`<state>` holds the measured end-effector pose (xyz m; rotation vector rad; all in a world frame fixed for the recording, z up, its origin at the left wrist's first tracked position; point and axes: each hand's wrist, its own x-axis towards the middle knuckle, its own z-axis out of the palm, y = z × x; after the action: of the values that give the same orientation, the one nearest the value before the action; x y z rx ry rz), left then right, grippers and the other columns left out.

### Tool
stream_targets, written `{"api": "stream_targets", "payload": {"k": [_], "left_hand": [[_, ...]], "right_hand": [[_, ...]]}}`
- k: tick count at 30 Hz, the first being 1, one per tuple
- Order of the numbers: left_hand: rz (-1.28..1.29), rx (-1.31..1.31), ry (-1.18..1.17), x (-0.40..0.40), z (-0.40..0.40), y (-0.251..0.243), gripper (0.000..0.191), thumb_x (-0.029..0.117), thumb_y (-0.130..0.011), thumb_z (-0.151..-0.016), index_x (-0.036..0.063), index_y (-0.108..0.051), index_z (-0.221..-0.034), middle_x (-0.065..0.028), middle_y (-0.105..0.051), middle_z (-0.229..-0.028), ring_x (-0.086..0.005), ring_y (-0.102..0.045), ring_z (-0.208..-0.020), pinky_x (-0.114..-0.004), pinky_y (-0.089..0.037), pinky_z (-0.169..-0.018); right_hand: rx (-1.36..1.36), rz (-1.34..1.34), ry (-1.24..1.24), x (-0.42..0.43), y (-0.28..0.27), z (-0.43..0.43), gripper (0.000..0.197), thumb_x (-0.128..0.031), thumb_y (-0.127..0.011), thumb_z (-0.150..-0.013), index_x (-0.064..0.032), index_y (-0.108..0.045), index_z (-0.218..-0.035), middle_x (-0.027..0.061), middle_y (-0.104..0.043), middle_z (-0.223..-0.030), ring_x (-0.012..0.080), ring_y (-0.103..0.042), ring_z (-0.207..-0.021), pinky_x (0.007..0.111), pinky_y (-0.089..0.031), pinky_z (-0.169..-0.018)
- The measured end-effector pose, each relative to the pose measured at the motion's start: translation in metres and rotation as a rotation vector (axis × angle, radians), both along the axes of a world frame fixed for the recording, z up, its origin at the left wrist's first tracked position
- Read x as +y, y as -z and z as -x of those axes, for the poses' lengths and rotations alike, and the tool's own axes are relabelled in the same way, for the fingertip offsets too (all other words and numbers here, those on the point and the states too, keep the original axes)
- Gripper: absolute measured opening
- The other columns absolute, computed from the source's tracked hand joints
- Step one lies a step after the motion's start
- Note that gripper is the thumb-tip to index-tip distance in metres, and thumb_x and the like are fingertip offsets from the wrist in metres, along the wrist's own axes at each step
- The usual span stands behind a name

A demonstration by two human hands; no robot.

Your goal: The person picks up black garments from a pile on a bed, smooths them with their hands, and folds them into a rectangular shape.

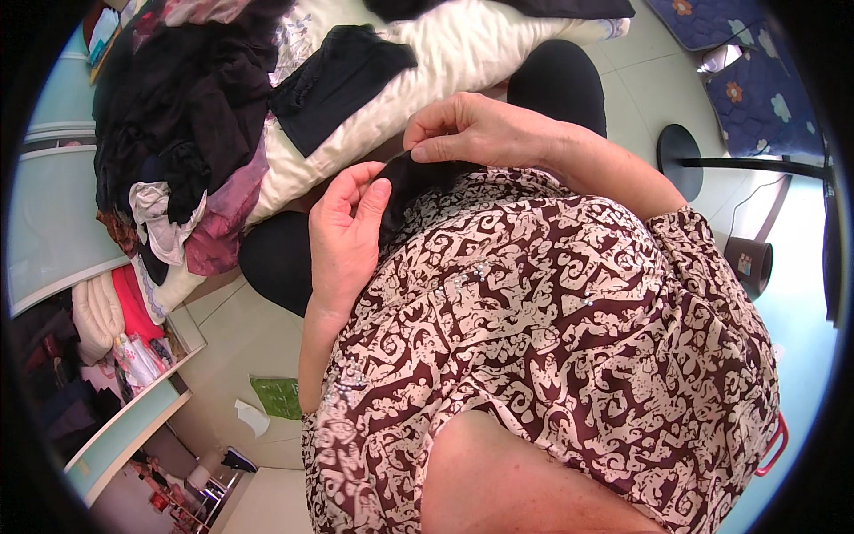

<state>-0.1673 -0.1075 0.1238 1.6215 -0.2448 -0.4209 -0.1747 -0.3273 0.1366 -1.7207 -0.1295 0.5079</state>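
Note:
A piece of black cloth (pixel 408 179) is in my lap, in front of my brown-and-cream patterned blouse (pixel 520 287). My right hand (pixel 460 130) pinches its upper edge between thumb and bent fingers. Just to the left, my left hand (pixel 350 233) has its thumb and forefinger at the same edge. A short stretch of edge runs between the two hands. Most of the cloth is hidden behind my hands or merges with the dark shadow, so its shape cannot be made out. My black-clad knees (pixel 557 83) are on either side.
Before me, a cream satin quilt (pixel 440 50) bears a folded black garment (pixel 340 83) and a dark clothing heap (pixel 207 87). An open drawer (pixel 127 427) with fabrics is at left. A green packet (pixel 277 398) lies on the tiles; a bin (pixel 750 260) stands right.

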Motion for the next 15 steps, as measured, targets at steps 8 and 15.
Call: {"api": "stream_targets", "payload": {"k": [8,15], "left_hand": [[0.053,-0.008,0.041,0.004,-0.002,0.002,0.015,0.014,-0.064,-0.092,-0.0008,-0.060,-0.089,0.0067,-0.054,-0.076,-0.0011,-0.042,-0.068,-0.016,-0.036,-0.061],[0.072,0.078,0.087,0.005,0.000,-0.003,0.017,0.016,-0.064,-0.092,0.0013,-0.059,-0.085,0.0083,-0.051,-0.073,-0.0002,-0.040,-0.069,-0.016,-0.033,-0.061]], "right_hand": [[-0.011,-0.047,-0.029,0.000,0.002,0.000,0.021,-0.022,-0.063,-0.091,-0.0028,-0.062,-0.099,-0.0040,-0.058,-0.083,0.0052,-0.049,-0.079,0.023,-0.041,-0.073],[0.115,-0.033,-0.120,0.005,-0.002,-0.004,0.026,-0.027,-0.065,-0.089,-0.0021,-0.066,-0.096,-0.0007,-0.064,-0.088,0.0077,-0.055,-0.085,0.023,-0.042,-0.081]]}}
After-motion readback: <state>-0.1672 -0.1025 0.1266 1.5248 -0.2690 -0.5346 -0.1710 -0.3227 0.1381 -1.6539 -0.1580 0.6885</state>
